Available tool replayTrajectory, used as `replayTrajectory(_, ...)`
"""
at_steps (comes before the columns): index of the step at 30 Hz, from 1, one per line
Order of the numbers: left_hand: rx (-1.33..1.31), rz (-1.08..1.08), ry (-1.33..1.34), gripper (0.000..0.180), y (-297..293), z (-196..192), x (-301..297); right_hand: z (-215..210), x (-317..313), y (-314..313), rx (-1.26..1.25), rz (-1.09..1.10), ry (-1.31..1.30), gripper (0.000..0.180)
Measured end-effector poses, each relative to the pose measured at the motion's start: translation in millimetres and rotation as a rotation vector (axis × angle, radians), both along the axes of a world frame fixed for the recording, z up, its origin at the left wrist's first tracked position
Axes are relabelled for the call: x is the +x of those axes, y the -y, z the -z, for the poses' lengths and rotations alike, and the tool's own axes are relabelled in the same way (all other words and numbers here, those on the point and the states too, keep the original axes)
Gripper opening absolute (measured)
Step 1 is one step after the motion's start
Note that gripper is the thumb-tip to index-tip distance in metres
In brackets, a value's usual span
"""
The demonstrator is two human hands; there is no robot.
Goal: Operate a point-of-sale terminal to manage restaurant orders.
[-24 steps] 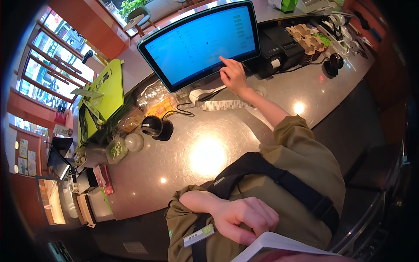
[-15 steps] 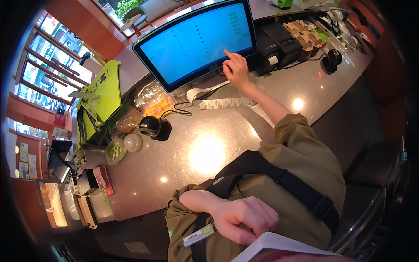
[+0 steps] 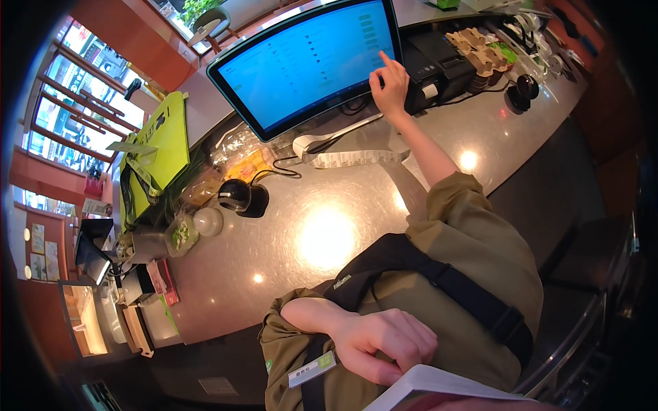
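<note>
My right hand (image 3: 391,85) reaches out over the counter to a touchscreen monitor (image 3: 308,65) with a lit blue display. Its index finger points up at the lower right of the display, the other fingers are loosely bent, and nothing is held. Whether the fingertip touches the glass I cannot tell. Below the monitor lies a long curled strip of receipt paper (image 3: 356,159). My left hand (image 3: 387,342) is bent in front of my chest with its fingers curled closed; their inner side is hidden. A white edge (image 3: 439,383) crosses just below it.
Right of the monitor stands a black receipt printer (image 3: 439,68), then cardboard cup carriers (image 3: 480,58). A black scanner-like device (image 3: 235,196) with a cable sits on the metal counter (image 3: 274,267). A lime-green bag (image 3: 161,147) and a lidded clear tub (image 3: 181,236) stand at left.
My right hand has moved right and slightly up along the display, toward its right edge. The receipt strip has shifted a little. My left hand stays where it was.
</note>
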State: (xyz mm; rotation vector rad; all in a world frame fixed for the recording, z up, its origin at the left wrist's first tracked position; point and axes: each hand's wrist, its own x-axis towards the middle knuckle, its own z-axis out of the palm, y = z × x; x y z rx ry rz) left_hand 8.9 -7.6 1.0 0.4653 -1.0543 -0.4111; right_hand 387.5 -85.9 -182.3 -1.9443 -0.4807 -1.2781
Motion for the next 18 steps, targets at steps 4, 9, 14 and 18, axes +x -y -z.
replayTrajectory(4, -0.009, -0.002, 0.017, 0.031, -0.7, 0.6, -1.1, 2.8, -15.3, -5.4, 0.047, -0.067, 0.012, 0.011)
replayTrajectory(9, -0.014, -0.007, 0.008, 0.032, -0.1, 1.1, -2.3, 7.3, -37.6, -30.7, -0.051, -0.24, 0.049, 0.01)
replayTrajectory(14, -0.01, -0.001, 0.012, 0.032, -2.5, 0.7, -3.2, 4.0, -51.0, -56.1, -0.164, -0.346, 0.063, 0.009)
replayTrajectory(18, -0.019, 0.015, 0.014, 0.032, -2.9, 0.8, -3.6, 1.3, -54.9, -69.5, -0.199, -0.397, 0.049, 0.009)
